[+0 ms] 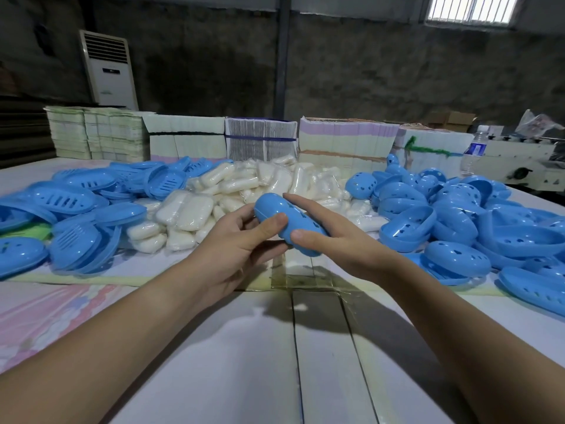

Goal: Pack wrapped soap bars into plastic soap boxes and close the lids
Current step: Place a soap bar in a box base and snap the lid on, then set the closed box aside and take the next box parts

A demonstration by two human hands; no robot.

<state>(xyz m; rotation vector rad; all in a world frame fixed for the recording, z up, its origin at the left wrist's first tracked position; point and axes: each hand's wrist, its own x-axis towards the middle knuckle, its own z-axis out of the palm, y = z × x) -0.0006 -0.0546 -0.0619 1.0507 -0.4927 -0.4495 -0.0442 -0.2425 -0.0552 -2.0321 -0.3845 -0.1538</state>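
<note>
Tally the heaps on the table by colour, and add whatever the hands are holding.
Blue heaps of box parts: 2, the left heap and the right heap
White heap of wrapped soap bars: 1
Blue soap box, held between left hand and right hand: 1
Total: 4

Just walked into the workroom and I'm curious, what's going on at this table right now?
A person is packing soap. Both hands hold one closed blue soap box above the table: the left hand grips it from below with the thumb on top, and the right hand pinches it between thumb and forefinger. Behind it lies a heap of wrapped soap bars. Slotted blue trays are piled on the left and blue box halves with holes on the right.
</note>
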